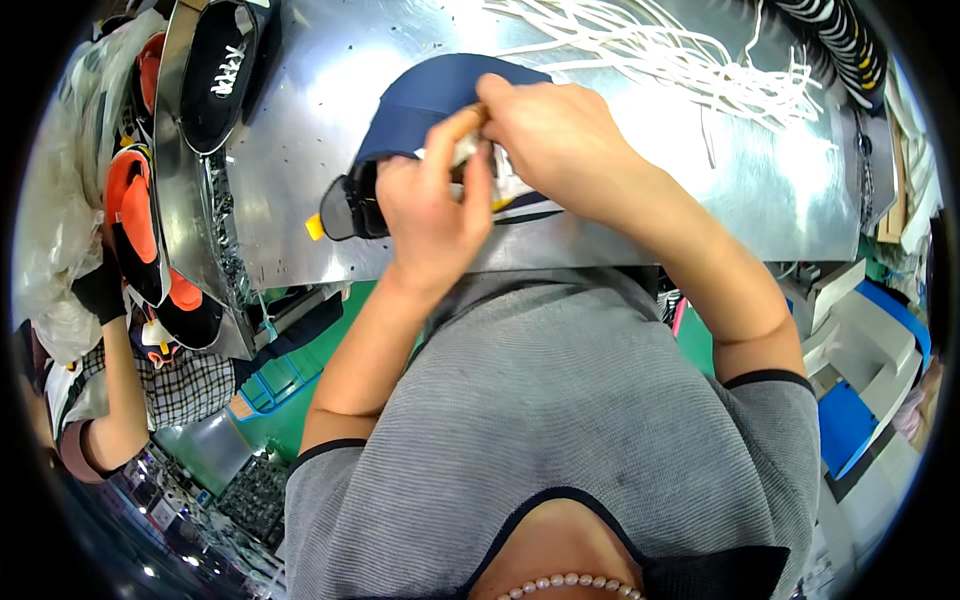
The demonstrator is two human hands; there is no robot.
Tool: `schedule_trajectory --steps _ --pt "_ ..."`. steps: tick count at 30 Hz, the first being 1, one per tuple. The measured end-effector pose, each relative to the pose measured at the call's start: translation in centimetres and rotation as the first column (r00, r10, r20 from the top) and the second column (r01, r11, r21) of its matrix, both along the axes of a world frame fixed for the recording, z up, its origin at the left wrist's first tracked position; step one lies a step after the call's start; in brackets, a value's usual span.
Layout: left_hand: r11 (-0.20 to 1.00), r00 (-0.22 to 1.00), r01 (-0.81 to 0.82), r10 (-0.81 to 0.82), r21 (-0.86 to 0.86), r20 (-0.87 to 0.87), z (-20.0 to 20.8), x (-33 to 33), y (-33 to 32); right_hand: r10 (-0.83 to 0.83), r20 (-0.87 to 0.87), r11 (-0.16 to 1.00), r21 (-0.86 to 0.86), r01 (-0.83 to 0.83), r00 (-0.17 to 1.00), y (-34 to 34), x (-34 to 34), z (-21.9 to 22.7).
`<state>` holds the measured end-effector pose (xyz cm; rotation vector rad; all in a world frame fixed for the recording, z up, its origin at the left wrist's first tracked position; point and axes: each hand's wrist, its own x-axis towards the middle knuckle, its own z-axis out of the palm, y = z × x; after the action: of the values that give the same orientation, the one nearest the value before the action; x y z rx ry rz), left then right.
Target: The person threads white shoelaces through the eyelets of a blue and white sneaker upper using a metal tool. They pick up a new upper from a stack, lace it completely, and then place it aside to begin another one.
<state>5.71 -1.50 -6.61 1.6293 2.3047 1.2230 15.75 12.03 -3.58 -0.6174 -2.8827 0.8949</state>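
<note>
A navy shoe (415, 112), with a dark heel part and a yellow tab (316, 227) at its left end, lies on the metal table close to its front edge. Over its opening my two hands meet, fingertips together. My left hand (432, 205) has its thumb and fingers bent in a pinch on the near side. From the right, my right hand (555, 130) is closed with its fingers pointing at the left fingertips. Something whitish shows between and below the fingers, but the hands hide most of it and blur it.
A loose pile of white shoelaces (660, 50) lies at the table's back right. On the left, a metal rack (180, 200) carries a black shoe (213, 85) and orange-lined shoes (140, 220). Beside it reaches a co-worker's black-gloved hand (100, 290). Dark striped items (840, 45) are at far right.
</note>
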Motion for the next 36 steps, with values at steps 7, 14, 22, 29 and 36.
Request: schedule_trajectory --steps 7,14,22,29,36 --pt "0.994 0.885 -0.092 0.056 0.056 0.462 0.6 -0.1 -0.7 -0.12 -0.125 0.992 -0.048 0.115 0.985 0.9 4.1 1.9" --pt "0.998 0.747 -0.051 0.065 -0.041 0.661 0.8 -1.0 1.1 -0.478 -0.343 0.877 -0.239 0.417 0.809 -0.9 2.4 -4.1" --pt "0.991 0.474 0.108 0.02 -0.08 0.88 3.3 -2.0 1.0 -0.101 -0.618 0.995 -0.049 0.089 0.78 -0.6 2.2 -3.7" --pt "0.985 0.451 0.143 0.02 -0.094 0.893 3.1 -2.4 1.6 -0.239 -0.584 0.957 -0.278 0.086 0.776 -0.7 2.6 -2.3" --pt "0.991 0.688 0.106 -0.017 -0.078 0.726 1.3 -2.8 3.4 -0.109 -0.661 0.956 -0.276 -0.105 0.743 -3.5 4.2 -3.4"
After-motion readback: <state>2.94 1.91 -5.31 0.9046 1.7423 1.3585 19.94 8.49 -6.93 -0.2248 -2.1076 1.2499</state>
